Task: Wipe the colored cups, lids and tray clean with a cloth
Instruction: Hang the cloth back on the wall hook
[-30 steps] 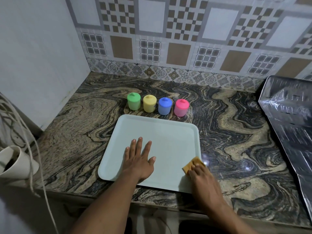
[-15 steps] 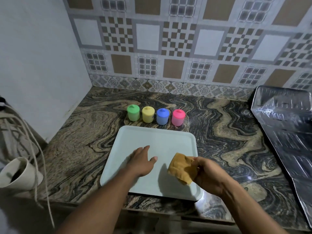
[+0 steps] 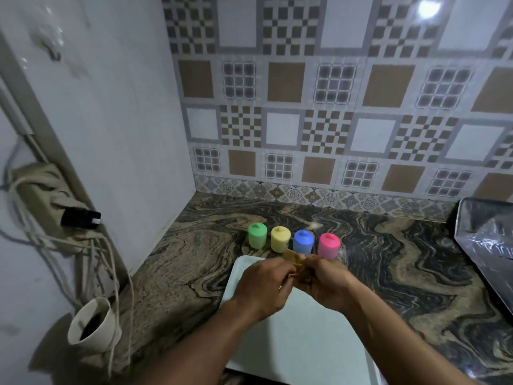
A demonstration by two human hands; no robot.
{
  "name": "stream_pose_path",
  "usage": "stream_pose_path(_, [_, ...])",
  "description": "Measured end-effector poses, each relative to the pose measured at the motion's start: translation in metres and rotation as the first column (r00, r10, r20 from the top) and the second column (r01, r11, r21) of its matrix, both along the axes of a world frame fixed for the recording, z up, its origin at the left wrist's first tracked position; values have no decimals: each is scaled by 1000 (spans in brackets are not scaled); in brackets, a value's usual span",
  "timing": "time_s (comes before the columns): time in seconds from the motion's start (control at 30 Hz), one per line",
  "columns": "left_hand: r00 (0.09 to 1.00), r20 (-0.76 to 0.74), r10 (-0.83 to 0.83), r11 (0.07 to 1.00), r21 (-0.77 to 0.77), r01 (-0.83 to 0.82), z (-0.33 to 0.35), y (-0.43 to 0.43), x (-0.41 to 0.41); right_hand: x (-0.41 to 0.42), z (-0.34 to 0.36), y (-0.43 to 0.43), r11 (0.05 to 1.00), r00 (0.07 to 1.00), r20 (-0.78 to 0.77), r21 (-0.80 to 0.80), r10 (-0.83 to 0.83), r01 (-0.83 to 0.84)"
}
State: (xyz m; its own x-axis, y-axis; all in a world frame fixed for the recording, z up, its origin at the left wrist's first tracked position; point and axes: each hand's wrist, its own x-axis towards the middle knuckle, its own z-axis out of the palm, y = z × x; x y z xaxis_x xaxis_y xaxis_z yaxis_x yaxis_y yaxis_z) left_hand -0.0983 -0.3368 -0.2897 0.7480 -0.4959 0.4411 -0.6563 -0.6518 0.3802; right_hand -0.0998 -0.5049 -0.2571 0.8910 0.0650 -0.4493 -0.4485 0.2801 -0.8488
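Swirled granite counter (image 3: pixel 402 259), tiled wall (image 3: pixel 305 107) — power strip (image 3: pixel 36 190) with cords (image 3: pixel 111 273) left, foil sheet (image 3: pixel 488 240) right.

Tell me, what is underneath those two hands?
The pale tray lies under the left hand and right hand, which together hold a yellow cloth. The tray's far right corner and the stretch directly below them are covered.

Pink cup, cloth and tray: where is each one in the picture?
pink cup (image 3: pixel 329 246): head view, on its side wall just below the lid.
cloth (image 3: pixel 294 260): head view, on its crumpled upper fold.
tray (image 3: pixel 305 345): head view, on the bare floor near its middle.
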Motion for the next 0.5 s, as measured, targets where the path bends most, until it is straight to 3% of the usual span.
stream_pose_path(0.1, [990,-78,115,991,-56,-120,12,20,17,13,9,18,998,1000,14,-55,9,-8])
stream_pose_path(0.23, [939,-287,188,957,-160,-240,31,43,42,26,20,31,987,991,59,-112,124,-116])
stream_pose_path(0.4, [859,-488,152,929,-226,-293,57,62,72,47,28,46,953,977,65,-241,204,-183])
stream_pose_path(0.5, [813,-577,76,894,-322,-312,67,70,88,62,27,52,957,978,79,-235,194,-171])
